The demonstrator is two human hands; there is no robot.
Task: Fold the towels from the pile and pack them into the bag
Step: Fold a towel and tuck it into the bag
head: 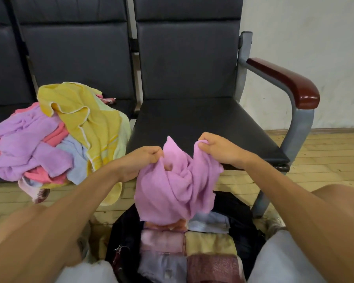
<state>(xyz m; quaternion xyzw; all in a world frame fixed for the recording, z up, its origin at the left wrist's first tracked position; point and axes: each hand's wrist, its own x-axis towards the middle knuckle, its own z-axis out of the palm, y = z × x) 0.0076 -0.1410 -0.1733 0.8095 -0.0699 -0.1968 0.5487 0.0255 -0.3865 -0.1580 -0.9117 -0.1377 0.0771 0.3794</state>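
Observation:
A crumpled pink-lilac towel (pixel 172 193) hangs in the air in front of the black seat. My left hand (pixel 141 158) grips its upper left edge and my right hand (pixel 219 148) pinches its upper right corner. Below it, between my knees, the open black bag (pixel 243 219) holds several folded towels in pink, yellow, pale blue and dark red. The pile of unfolded towels (pixel 49 137), in yellow, lilac, pink and pale blue, lies heaped on the seat to the left.
A row of black padded chairs (pixel 188 64) stands against a white wall. The right chair has a grey metal frame and a dark red armrest (pixel 284 82). The floor is light wooden boards (pixel 323 160). My knees flank the bag.

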